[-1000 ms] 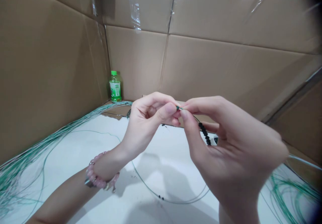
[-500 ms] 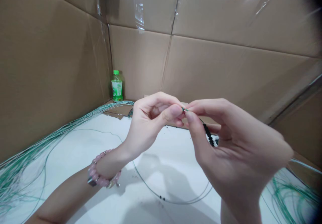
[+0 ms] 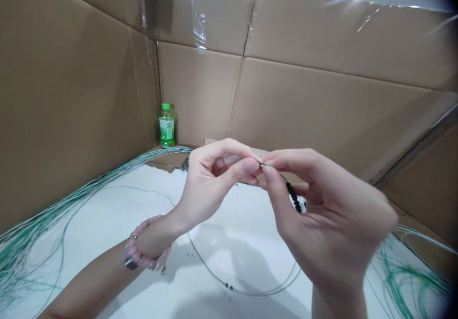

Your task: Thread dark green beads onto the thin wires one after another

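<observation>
Green cord (image 3: 261,164), a tiny stretch of it, and both hands are on it, up above the table (image 3: 132,214), nearer than the bottle (image 3: 166,128) and off to its right! The left hand (image 3: 211,183) has its grip closed, thumb and forefinger pinching the cord; the right hand (image 3: 322,209) matches it from the other side, grip closed too, tips almost meeting. Black beads (image 3: 294,197) hang in a row by the right palm, farther right of the bottle than the pinch. Pink bracelet (image 3: 141,257) on the left wrist, well nearer than the bottle. Down on the table, nearer than the bottle, curves a thin loop (image 3: 211,271) carrying two dark beads (image 3: 229,287). Green and white strands (image 3: 78,190) sweep from the bottle's foot leftward and nearer; loose strands (image 3: 400,271) lie far to its right.
</observation>
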